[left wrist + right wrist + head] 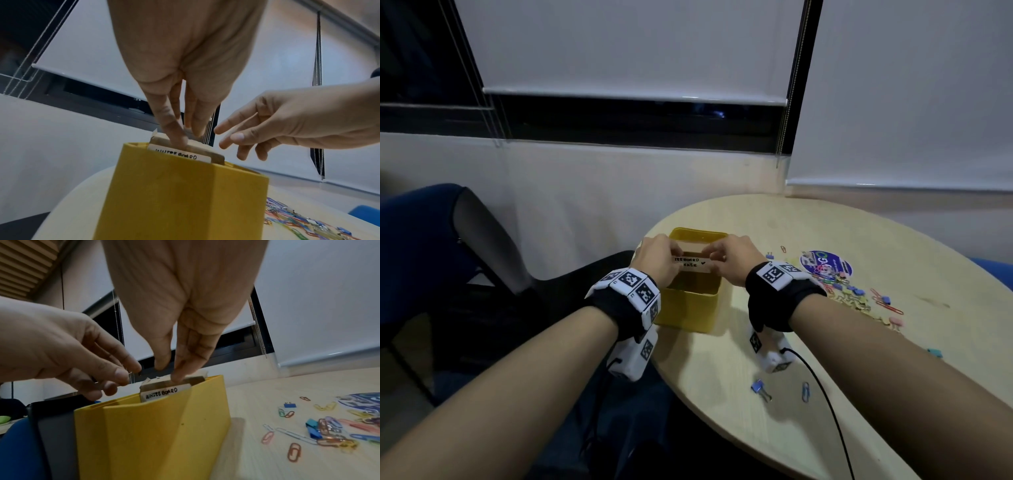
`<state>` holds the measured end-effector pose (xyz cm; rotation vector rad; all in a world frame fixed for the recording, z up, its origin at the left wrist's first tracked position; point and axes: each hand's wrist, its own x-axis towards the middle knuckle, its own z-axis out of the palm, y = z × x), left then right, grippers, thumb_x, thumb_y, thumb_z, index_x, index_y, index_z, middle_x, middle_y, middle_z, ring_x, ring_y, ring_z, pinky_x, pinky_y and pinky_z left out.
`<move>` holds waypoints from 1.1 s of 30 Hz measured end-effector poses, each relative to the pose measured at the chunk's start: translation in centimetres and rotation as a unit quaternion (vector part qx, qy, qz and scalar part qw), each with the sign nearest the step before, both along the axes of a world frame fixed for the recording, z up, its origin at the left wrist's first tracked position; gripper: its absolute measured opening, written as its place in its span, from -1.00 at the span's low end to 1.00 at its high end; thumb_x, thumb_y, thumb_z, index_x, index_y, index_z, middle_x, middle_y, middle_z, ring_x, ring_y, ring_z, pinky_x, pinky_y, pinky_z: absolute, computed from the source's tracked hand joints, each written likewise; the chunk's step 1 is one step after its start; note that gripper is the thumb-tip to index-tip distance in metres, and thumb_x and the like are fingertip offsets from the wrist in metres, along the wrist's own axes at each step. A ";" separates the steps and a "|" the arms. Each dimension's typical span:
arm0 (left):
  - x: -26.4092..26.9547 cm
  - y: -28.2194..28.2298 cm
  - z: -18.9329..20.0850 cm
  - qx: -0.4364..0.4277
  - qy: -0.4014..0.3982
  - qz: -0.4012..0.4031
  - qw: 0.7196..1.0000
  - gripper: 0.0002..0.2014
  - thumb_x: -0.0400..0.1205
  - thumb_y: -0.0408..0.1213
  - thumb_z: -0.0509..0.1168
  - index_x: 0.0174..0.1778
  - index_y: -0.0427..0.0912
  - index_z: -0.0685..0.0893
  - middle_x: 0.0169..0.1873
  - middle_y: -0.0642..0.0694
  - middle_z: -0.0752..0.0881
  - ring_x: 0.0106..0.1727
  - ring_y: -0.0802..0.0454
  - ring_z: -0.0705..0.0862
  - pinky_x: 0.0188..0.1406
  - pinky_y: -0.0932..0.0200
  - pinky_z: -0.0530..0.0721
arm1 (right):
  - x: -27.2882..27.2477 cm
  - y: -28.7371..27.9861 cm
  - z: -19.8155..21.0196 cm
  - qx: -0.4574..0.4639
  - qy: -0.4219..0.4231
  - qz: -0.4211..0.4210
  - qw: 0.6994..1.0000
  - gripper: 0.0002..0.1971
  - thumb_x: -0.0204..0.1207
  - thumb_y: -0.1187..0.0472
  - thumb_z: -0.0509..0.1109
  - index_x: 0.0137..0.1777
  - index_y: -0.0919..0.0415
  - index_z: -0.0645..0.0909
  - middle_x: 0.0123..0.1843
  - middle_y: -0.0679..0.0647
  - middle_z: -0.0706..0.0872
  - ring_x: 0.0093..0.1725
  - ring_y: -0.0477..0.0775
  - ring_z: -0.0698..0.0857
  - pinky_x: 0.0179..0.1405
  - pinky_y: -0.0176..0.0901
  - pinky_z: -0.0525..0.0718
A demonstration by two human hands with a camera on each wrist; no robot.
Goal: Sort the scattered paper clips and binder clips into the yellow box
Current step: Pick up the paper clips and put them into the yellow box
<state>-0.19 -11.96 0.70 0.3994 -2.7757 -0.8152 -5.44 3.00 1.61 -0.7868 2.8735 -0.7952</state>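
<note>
While both wrists hover over the yellow box (690,308) at the left edge of the round wooden table (825,226), a person's left hand (657,257) and right hand (732,258) meet at a small cardboard piece (692,264) standing upright in the box's open top. A white label on it reads "WHITEBOARD" in the right wrist view. The left hand pinches the card's upper edge between thumb and fingertips (174,134); the right hand does the same at the other end, its fingertips (179,374) pressed together on the cardboard. Right of centre in the head view, a loose heap of coloured paper clips and binder clips (856,294) lies on the tabletop beside a round blue printed sticker (825,262). Nearer the bottom of the frame, a blue binder clip (760,389) and a blue paper clip (805,391) lie apart from the heap. A dark chair (493,260) stands at the left.
</note>
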 end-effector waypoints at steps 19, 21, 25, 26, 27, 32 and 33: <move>-4.1 13.1 -3.5 -0.068 -0.044 -0.141 0.987 -0.87 0.60 -0.33 0.30 -0.07 -0.17 0.76 -0.02 -0.22 0.75 0.01 -0.15 0.71 -0.05 0.10 0.68 | -3.2 13.4 -4.2 0.109 -0.034 -0.105 0.988 -0.64 0.54 0.40 0.23 0.20 0.09 0.72 0.19 0.14 0.75 0.11 0.14 0.74 0.16 -0.04 0.71; -4.9 13.6 -4.6 -0.083 -0.075 -0.151 0.982 -0.82 0.59 -0.29 0.33 0.06 -0.17 0.75 0.05 -0.19 0.73 0.09 -0.13 0.68 0.04 0.10 0.67 | -3.4 14.4 -4.9 0.128 -0.044 -0.100 0.986 -0.65 0.53 0.41 0.24 0.20 0.11 0.72 0.19 0.12 0.75 0.14 0.13 0.73 0.19 -0.01 0.71; -5.8 14.1 -6.7 -0.114 -0.152 -0.185 0.964 -0.62 0.62 -0.21 0.33 0.38 -0.09 0.60 0.29 -0.14 0.64 0.28 -0.11 0.62 0.26 0.07 0.61 | -3.5 15.4 -6.4 0.191 -0.065 -0.058 0.978 -0.70 0.52 0.34 0.37 0.23 0.15 0.71 0.19 0.10 0.76 0.14 0.11 0.73 0.15 -0.09 0.71; -6.0 14.2 -7.2 -0.125 -0.160 -0.193 0.960 -0.60 0.64 -0.20 0.30 0.43 -0.08 0.56 0.34 -0.13 0.62 0.34 -0.10 0.58 0.30 0.09 0.55 | -3.5 15.5 -6.8 0.204 -0.075 -0.048 0.975 -0.68 0.52 0.33 0.40 0.26 0.16 0.69 0.19 0.10 0.75 0.12 0.10 0.73 0.13 -0.10 0.71; -6.1 14.2 -7.6 -0.132 -0.159 -0.197 0.958 -0.59 0.67 -0.19 0.26 0.47 -0.08 0.53 0.38 -0.12 0.60 0.40 -0.08 0.54 0.34 0.10 0.50 | -3.6 15.7 -7.0 0.213 -0.087 -0.042 0.972 -0.65 0.49 0.31 0.43 0.28 0.16 0.68 0.18 0.10 0.74 0.11 0.11 0.73 0.11 -0.10 0.72; -6.8 15.0 -8.6 -0.178 -0.138 -0.213 0.951 -0.58 0.71 -0.26 0.14 0.51 -0.17 0.49 0.41 -0.15 0.59 0.46 -0.11 0.50 0.48 0.09 0.35 | -4.3 16.5 -7.5 0.212 -0.103 -0.033 0.971 -0.68 0.40 0.25 0.53 0.17 0.23 0.74 0.12 0.13 0.76 0.04 0.15 0.75 0.03 -0.08 0.76; -7.0 15.1 -8.7 -0.183 -0.144 -0.213 0.949 -0.60 0.70 -0.27 0.15 0.47 -0.19 0.53 0.36 -0.17 0.63 0.42 -0.13 0.53 0.46 0.08 0.38 | -4.4 16.6 -7.6 0.206 -0.107 -0.034 0.972 -0.70 0.41 0.25 0.53 0.16 0.23 0.75 0.10 0.12 0.77 0.04 0.14 0.76 0.03 -0.10 0.76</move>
